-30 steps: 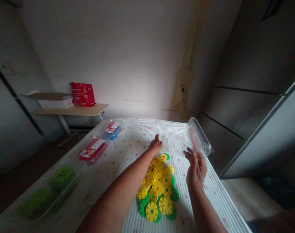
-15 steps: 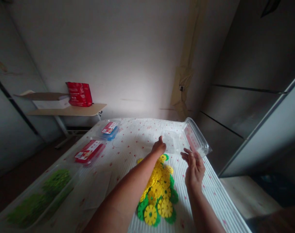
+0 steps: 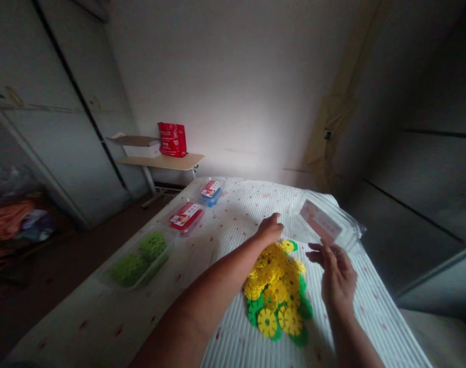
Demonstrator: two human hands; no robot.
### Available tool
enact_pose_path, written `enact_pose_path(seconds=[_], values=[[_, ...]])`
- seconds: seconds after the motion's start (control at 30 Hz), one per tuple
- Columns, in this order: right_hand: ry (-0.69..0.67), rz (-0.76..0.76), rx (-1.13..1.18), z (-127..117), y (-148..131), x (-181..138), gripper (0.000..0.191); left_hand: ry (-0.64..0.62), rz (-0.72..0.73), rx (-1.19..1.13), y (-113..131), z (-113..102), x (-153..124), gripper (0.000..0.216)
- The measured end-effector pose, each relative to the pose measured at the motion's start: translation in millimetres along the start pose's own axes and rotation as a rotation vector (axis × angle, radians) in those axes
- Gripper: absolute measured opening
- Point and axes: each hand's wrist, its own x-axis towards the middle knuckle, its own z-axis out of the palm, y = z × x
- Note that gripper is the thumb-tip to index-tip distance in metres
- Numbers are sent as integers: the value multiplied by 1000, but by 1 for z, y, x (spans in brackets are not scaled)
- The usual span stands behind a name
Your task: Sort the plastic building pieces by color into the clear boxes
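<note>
A: Where is the labelled container?

B: The labelled container (image 3: 320,221), clear plastic, lies just ahead of the right hand (image 3: 338,276) and to the right of the left hand (image 3: 270,228).

A: How do the 2 hands stand?

B: The right is half open, fingers bent, fingertips at the container's near edge; I cannot tell if they grip it. The left is loosely curled, near the container's left side; whether it has hold of anything, I cannot tell.

A: Nearer the body?

B: A pile of yellow and green notched discs (image 3: 276,281), between and below the hands.

A: Further out?

B: Left of the left hand, 3 boxes line the worktop (image 3: 251,199): a green-filled box (image 3: 154,268) nearest, then a red-filled box (image 3: 185,214), then a blue-filled box (image 3: 210,188). Beyond them is a red bag (image 3: 172,139).
</note>
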Motion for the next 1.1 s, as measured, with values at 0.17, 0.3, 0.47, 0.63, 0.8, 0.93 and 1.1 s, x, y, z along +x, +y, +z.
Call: enact_pose_path(seconds=[0.17,0.3,0.47,0.63,0.8,0.93,1.1], values=[[-247,-8,-74,3,-24,-7,31,62,198,-14,12,-72,-46,62],[-531,38,-66,22,-48,-10,34,-18,293,-158,18,-129,-95,51],[-693,130,87,75,-58,-10,30,265,76,-50,-5,-166,-153,37],[-713,170,54,145,-30,-19,38,391,-38,82,-55,-173,-202,50],[-874,146,-345,188,4,-41,18,515,-145,241,-88,-181,-226,51],[-968,-80,-737,200,11,-50,19,512,-192,412,-94,-184,-228,47],[-1006,-180,-909,205,10,-51,23,377,-308,621,-95,-182,-228,50]])
